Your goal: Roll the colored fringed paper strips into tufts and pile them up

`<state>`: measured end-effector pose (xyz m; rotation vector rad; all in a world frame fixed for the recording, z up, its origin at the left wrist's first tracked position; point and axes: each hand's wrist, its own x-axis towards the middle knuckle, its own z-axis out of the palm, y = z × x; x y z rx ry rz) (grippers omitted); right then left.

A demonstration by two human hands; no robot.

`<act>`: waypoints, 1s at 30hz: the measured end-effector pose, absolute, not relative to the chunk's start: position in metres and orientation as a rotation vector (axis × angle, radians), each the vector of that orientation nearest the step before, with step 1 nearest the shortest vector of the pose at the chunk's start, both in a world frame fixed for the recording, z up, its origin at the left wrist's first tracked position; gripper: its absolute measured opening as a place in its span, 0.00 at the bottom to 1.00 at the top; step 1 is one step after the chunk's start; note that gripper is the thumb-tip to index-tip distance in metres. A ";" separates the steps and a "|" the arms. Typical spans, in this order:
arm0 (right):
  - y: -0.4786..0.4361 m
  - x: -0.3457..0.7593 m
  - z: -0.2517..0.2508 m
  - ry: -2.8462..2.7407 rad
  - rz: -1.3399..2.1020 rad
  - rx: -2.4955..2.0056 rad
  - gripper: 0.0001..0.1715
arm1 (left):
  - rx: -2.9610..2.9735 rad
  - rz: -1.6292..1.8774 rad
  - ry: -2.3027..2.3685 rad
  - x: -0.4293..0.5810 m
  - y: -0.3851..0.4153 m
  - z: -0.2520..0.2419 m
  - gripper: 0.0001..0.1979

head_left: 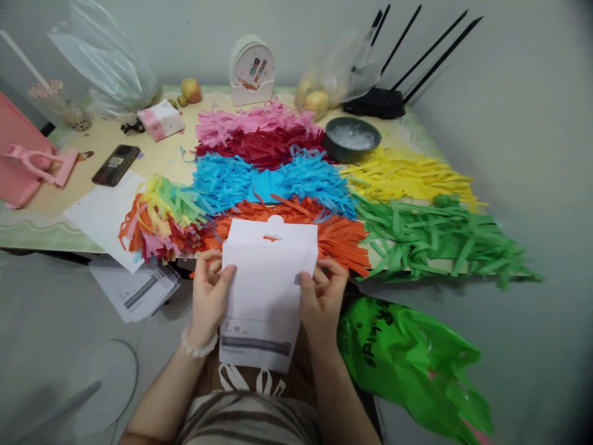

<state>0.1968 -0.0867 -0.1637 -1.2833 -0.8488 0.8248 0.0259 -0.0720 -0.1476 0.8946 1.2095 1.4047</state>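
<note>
I hold a flat white box [265, 290] upright in front of me, over the near edge of the table. My left hand [209, 295] grips its left edge, thumb on the front face; a bead bracelet is on that wrist. My right hand [323, 295] grips its right edge the same way. The box has a hang tab at the top and a dark printed strip near the bottom. Just beyond it lie piles of fringed paper: orange [333, 238], blue [273, 179], red [264, 147], pink [250, 122], yellow [407, 173], green [435, 238] and a mixed-colour bundle [160, 219].
A dark bowl [352, 139] stands behind the blue fringe. A phone [115, 164], white sheets [104, 213], a pink stand [39, 164], fruit [191, 89], clear bags and a black router [377, 102] are on the table. A green plastic bag [412, 364] lies at my right.
</note>
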 end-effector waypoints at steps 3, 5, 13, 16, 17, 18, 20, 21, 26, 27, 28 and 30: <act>-0.086 0.200 -0.158 -0.834 0.680 -1.368 0.11 | 0.880 1.401 1.190 0.025 -0.069 -0.144 0.14; -0.086 0.201 -0.156 -0.816 0.657 -1.396 0.10 | 0.893 1.447 1.241 0.024 -0.070 -0.145 0.13; -0.092 0.201 -0.159 -0.792 0.595 -1.445 0.12 | 0.919 1.521 1.384 0.017 -0.067 -0.150 0.09; -0.094 0.202 -0.158 -0.869 0.567 -1.391 0.09 | 1.020 1.559 1.463 0.016 -0.067 -0.147 0.10; -0.094 0.202 -0.158 -0.882 0.562 -1.370 0.08 | 1.046 1.565 1.483 0.017 -0.067 -0.145 0.11; -0.094 0.202 -0.158 -0.888 0.561 -1.351 0.08 | 1.061 1.567 1.499 0.017 -0.067 -0.143 0.10; -0.095 0.202 -0.158 -0.882 0.562 -1.329 0.07 | 1.060 1.561 1.524 0.017 -0.067 -0.140 0.08; -0.095 0.201 -0.159 -0.874 0.564 -1.327 0.07 | 1.044 1.556 1.532 0.017 -0.067 -0.140 0.07; -0.092 0.200 -0.158 -0.837 0.586 -1.333 0.08 | 0.889 1.519 1.464 0.014 -0.068 -0.144 0.08; -0.092 0.200 -0.157 -0.829 0.591 -1.335 0.09 | 0.864 1.507 1.443 0.013 -0.068 -0.144 0.09; -0.092 0.201 -0.156 -0.822 0.599 -1.333 0.09 | 0.846 1.498 1.428 0.013 -0.068 -0.145 0.09; -0.091 0.201 -0.155 -0.808 0.620 -1.326 0.08 | 0.828 1.488 1.415 0.012 -0.068 -0.143 0.09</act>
